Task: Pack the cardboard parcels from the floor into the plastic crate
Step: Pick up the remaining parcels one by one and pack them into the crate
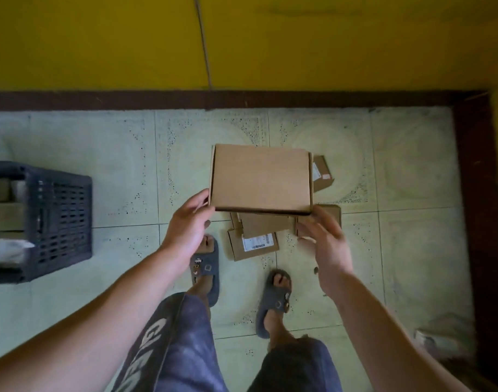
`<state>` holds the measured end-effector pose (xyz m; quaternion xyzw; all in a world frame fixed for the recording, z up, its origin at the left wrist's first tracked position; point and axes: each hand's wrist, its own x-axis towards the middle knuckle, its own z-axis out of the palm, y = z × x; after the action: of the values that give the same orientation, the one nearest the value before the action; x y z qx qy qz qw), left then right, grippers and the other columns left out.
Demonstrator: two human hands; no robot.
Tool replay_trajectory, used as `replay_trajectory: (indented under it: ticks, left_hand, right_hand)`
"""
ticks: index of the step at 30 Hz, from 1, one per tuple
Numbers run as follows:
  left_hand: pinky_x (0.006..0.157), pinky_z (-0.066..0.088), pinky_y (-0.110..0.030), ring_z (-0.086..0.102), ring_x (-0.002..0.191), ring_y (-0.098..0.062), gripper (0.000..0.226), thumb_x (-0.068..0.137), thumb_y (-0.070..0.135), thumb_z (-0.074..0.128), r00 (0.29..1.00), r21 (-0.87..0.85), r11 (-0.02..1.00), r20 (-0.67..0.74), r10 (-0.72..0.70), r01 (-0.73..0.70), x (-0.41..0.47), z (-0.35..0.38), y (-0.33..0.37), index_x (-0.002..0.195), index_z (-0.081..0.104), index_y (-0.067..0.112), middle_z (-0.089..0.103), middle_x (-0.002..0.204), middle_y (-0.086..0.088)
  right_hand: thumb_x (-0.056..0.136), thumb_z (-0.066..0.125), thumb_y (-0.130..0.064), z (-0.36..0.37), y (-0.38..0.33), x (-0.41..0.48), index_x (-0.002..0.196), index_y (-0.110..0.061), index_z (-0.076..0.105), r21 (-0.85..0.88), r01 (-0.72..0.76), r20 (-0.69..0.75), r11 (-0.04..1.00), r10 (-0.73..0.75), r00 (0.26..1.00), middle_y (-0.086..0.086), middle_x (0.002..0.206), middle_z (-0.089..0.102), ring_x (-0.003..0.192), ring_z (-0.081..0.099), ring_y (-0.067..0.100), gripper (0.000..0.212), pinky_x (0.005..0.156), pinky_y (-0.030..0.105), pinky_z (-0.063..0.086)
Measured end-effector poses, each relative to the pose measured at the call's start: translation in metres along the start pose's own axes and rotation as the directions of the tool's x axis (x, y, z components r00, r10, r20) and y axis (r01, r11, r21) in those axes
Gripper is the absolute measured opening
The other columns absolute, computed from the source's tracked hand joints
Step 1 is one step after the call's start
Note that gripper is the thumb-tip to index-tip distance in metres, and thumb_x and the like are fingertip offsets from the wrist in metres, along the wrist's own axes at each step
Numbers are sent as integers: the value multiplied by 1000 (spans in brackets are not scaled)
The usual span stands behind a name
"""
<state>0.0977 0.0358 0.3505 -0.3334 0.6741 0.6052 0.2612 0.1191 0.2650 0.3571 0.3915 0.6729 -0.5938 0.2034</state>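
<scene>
Left hand clamps the near-left corner of a plain brown rectangular cardboard parcel, right hand at its near-right corner, blurred, grasp unclear; smaller labelled cardboard parcels lie beneath the grip, dark slatted plastic crate well left of it.

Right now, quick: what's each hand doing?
Left hand: grips the box at its near left corner.
Right hand: at the box's near right corner, blurred; grip cannot be told.
</scene>
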Motion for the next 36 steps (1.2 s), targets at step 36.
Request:
replay_trajectory:
  ticks: [36]
  left_hand:
    - [98,41,-36,57,106,-16,40,91,9,57,791,-450,816,-611,14,-363,-450,-408,-203,86,72,45,70,100,22]
  right_hand:
    - [100,47,-10,283,63,-452,109,-18,65,-167,450,642,877,-249,725,0,104,66,96,65,20,22,87,37,49]
